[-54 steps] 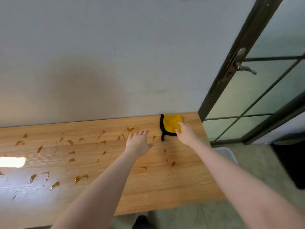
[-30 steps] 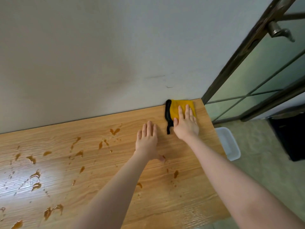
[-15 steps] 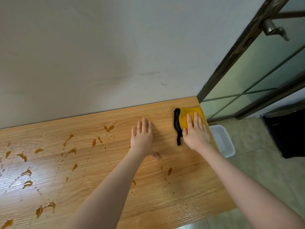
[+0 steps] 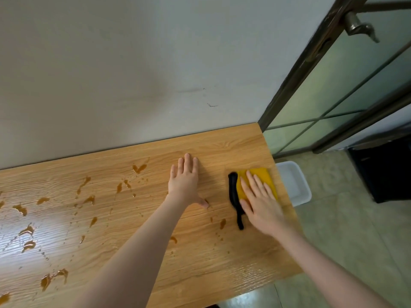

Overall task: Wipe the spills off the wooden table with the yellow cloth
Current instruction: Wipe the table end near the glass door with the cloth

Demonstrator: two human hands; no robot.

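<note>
The yellow cloth (image 4: 261, 177) with a black edge lies flat near the right edge of the wooden table (image 4: 222, 138). My right hand (image 4: 260, 203) presses on it with straight, spread fingers and covers its near part. My left hand (image 4: 185, 181) rests flat on the bare wood to the left of the cloth, fingers straight. Brown spills (image 4: 139, 168) dot the table left of my left hand, and small drops (image 4: 222, 223) lie just near of both hands.
A grey wall runs along the table's far edge. A dark-framed glass door (image 4: 347, 90) stands to the right. A white plastic tub (image 4: 292, 183) sits on the floor just past the table's right edge, with a black object (image 4: 384, 170) beyond it.
My right hand has slid the cloth from the far right corner toward me along the right edge. My left hand stays flat on the table.
</note>
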